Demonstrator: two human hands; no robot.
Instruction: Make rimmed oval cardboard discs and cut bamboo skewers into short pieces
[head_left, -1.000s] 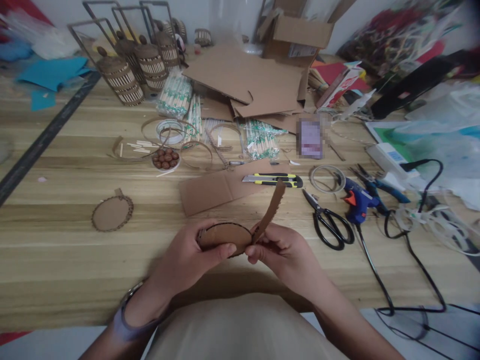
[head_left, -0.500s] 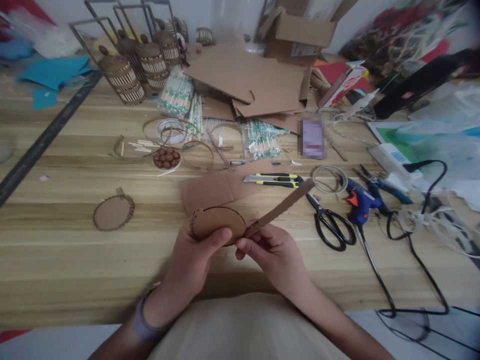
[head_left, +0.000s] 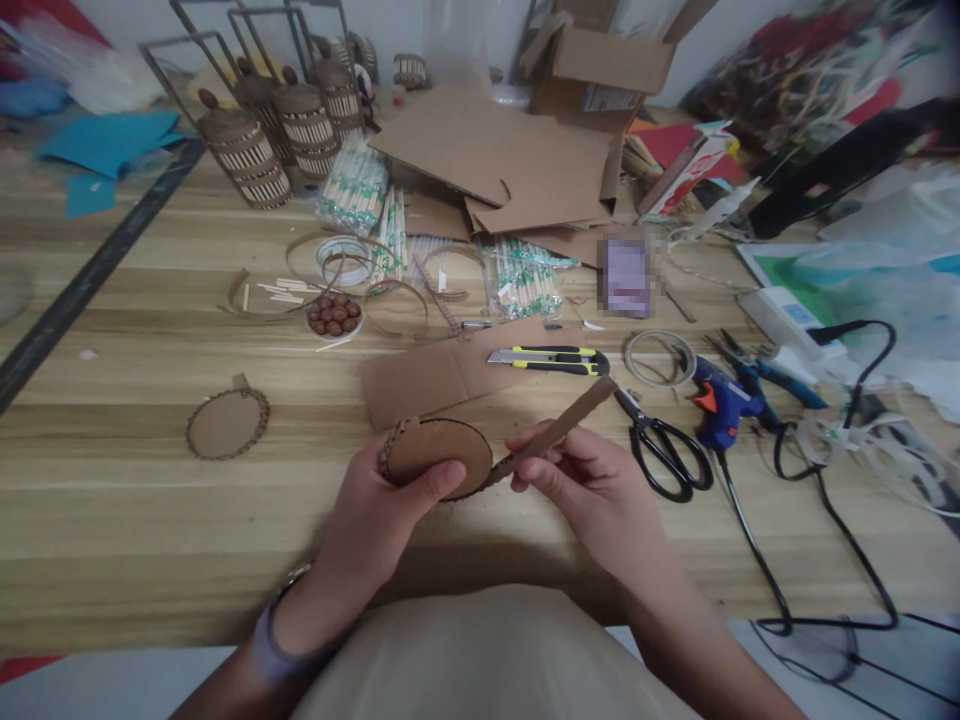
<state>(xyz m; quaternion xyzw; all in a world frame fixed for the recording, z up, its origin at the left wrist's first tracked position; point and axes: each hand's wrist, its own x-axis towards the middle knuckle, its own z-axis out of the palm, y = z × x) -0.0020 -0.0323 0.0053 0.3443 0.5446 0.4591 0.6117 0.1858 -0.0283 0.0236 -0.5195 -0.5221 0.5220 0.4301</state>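
Note:
My left hand point(head_left: 390, 510) is closed on a round cardboard disc point(head_left: 439, 450), thumb flat on its face and fingers hidden beneath. A cardboard strip point(head_left: 566, 425) runs along the disc's edge and sticks out up to the right. Between thumb and fingers, my right hand point(head_left: 592, 490) pinches this strip a little way from the disc. Just beyond lie a flat cardboard piece point(head_left: 412, 380) and a yellow-and-black utility knife point(head_left: 551, 359). Another disc with a corrugated rim point(head_left: 227, 425) rests on the table to the left.
Right of my hands lie black-handled scissors point(head_left: 667, 455), a tape roll point(head_left: 660, 358), a blue glue gun point(head_left: 720, 405) with its cable, and pliers point(head_left: 780, 385). Farther back are a bowl of brown balls point(head_left: 334, 316), bagged sticks point(head_left: 529, 280), cardboard sheets point(head_left: 495, 150) and lantern-like pieces point(head_left: 244, 160).
My right hand has slid outward along the strip, away from the disc, and moved right. The strip's free end has dipped slightly. My left hand keeps its hold on the disc.

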